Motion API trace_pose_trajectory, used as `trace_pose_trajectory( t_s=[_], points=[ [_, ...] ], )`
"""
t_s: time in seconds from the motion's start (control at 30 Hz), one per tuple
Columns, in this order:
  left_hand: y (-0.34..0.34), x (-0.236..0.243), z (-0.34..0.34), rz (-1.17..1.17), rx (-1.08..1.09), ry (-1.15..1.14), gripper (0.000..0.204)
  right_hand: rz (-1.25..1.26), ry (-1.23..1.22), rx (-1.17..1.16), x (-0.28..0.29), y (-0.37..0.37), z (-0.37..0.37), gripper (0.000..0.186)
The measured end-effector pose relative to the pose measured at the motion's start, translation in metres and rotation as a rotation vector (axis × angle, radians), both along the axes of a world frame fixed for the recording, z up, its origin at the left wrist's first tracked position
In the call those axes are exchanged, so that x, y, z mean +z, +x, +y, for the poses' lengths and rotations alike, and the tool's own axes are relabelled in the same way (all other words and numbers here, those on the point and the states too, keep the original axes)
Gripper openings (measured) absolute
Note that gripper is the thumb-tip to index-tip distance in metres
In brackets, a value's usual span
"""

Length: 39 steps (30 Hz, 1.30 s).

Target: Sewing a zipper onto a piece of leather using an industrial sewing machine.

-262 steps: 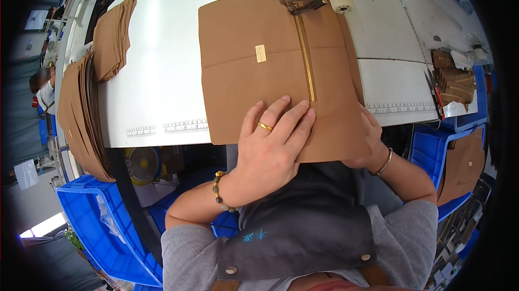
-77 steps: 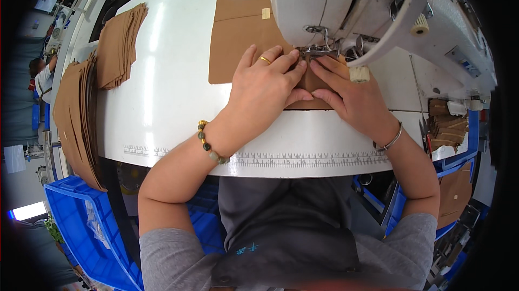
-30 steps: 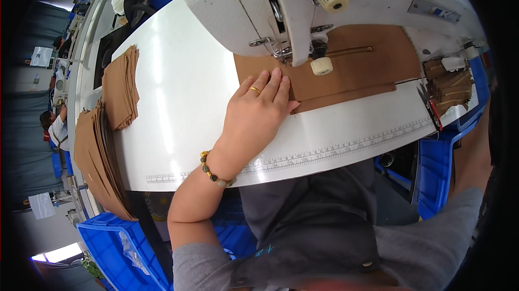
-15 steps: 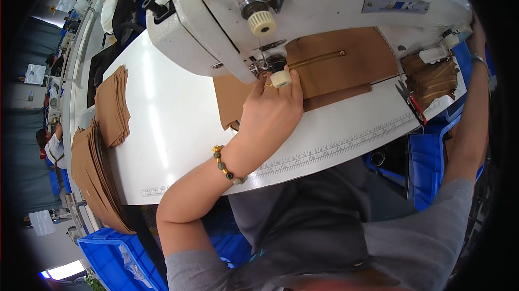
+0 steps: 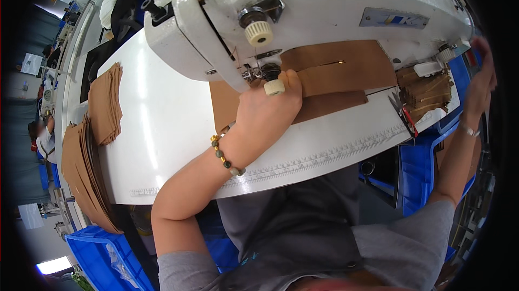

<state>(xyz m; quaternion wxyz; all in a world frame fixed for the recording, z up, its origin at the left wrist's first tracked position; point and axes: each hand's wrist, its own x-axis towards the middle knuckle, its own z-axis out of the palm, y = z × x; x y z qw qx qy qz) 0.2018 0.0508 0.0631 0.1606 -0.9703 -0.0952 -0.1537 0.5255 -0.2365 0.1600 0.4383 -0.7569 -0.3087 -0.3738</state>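
Note:
A white sewing machine (image 5: 319,4) stands over a brown leather-like panel (image 5: 346,75) with a zipper slit (image 5: 319,66) running along it. My left hand (image 5: 267,102) lies at the needle area, its bent fingers closed on the panel beside the presser foot. The fingertips are partly hidden behind a cream knob (image 5: 274,87). At the far right, beside the machine's end, my right hand (image 5: 481,83) is raised with fingers stretched out, slightly blurred, and holds nothing that I can see.
Red-handled scissors (image 5: 405,115) lie beside a pile of brown zipper strips (image 5: 427,94). Stacks of brown pieces (image 5: 105,104) sit at the left. A ruler scale (image 5: 324,158) runs along the white table's front edge. Blue bins (image 5: 108,253) stand below on both sides.
My right hand has come away from the machine's right end toward me and now shows more fully. My left hand stays at the needle, fingers more bent. The whole view has shifted slightly.

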Motion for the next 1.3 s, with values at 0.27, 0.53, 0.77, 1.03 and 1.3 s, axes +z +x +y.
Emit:
trace_pose_trajectory(
  t_s=[0.27,0.53,0.77,1.03,1.3],
  points=[
    [-0.015,0.029,-0.025,-0.21,-0.109,-0.211,0.034,-0.183,-0.883,1.19,-0.1,-0.181,0.137,0.024],
    [-0.051,0.0,0.003,-0.179,-0.162,-0.238,0.051,-0.127,-1.109,0.964,-0.099,-0.142,0.154,0.022],
    [-0.068,-0.024,0.015,-0.198,-0.114,-0.351,0.047,-0.103,-1.158,0.901,-0.089,-0.134,0.147,0.021],
    [-0.064,-0.021,0.008,-0.318,-0.198,-0.311,0.044,-0.184,-1.214,0.929,-0.097,-0.145,0.183,0.02],
    [-0.072,-0.027,0.005,-0.11,-0.138,-0.232,0.043,-0.162,-1.498,0.659,-0.064,-0.09,0.15,0.02]
  ],
)
